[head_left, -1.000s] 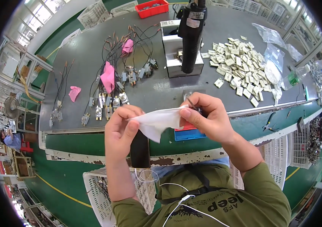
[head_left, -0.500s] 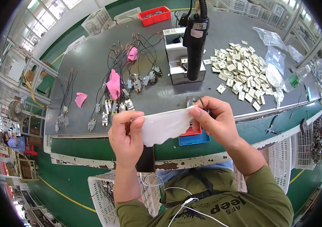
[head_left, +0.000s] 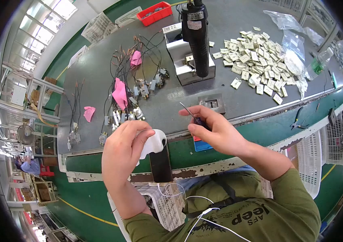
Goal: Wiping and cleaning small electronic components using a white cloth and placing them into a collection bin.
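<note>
My left hand [head_left: 121,147] pinches a glossy white sheet [head_left: 152,144], which hangs curled from its thumb and fingers above the table's front edge. Closed around a slim tool [head_left: 187,109] is my right hand [head_left: 219,131]; the thin metal shaft points up and left, and the dark handle is partly hidden by the fingers, much like a small screwdriver. Just beyond the right hand, a metal fixture plate [head_left: 211,103] lies on the table. A dark, phone-like slab [head_left: 161,166] sits below the sheet, near a white cable. Blue and red trays [head_left: 203,146] show partly under the right hand.
A black power driver [head_left: 195,40] hangs over a metal stand [head_left: 175,52]. Wired parts [head_left: 151,84] and pink scraps [head_left: 119,93] cover the left; many cream terminal pieces [head_left: 256,60] are heaped right. Cutting pliers [head_left: 299,121] and a plastic bottle [head_left: 320,64] lie farther right.
My right hand has let go of the sheet and moved slightly down, away from it. The sheet, earlier stretched between both hands, now curls in my left hand, which has shifted left. The view has shifted.
</note>
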Motion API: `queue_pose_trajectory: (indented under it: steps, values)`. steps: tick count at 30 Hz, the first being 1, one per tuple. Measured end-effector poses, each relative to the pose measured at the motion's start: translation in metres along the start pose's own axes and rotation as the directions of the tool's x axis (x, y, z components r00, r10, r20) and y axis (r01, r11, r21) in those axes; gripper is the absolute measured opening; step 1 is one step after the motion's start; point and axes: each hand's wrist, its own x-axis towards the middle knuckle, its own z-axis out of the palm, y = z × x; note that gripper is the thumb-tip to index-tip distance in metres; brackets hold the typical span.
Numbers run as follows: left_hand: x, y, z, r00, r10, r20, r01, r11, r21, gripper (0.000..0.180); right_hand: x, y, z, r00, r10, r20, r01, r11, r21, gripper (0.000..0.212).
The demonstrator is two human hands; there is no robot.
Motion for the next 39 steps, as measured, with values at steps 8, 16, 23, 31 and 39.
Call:
queue_pose_trajectory:
  steps: [8, 16, 23, 31, 39]
  values:
    - [0.000, -0.004, -0.002, 0.999, -0.034, 0.006, 0.034, 0.999, 0.015, 0.010, -0.011, -0.021, 0.035, 0.901, 0.077, 0.426, -0.096, 0.995, 0.023, 0.036]
    - [0.000, 0.001, -0.002, 0.999, -0.054, -0.002, 0.054, 0.998, 0.024, 0.012, -0.006, -0.017, 0.038, 0.901, 0.061, 0.430, -0.069, 0.998, 0.003, 0.036]
    - [-0.002, 0.001, 0.001, 0.998, -0.068, -0.003, 0.068, 0.998, 0.004, 0.012, -0.005, -0.014, 0.041, 0.915, 0.053, 0.401, -0.065, 0.998, 0.015, 0.036]
    - [-0.001, 0.006, 0.002, 0.998, -0.061, 0.001, 0.060, 0.997, 0.050, 0.011, -0.005, -0.011, 0.043, 0.932, 0.020, 0.362, -0.005, 0.999, -0.042, 0.036]
    - [-0.008, 0.014, 0.010, 1.000, 0.004, -0.022, 0.000, 0.985, 0.172, 0.013, -0.006, -0.006, 0.049, 0.973, -0.021, 0.231, 0.043, 0.995, -0.091, 0.032]
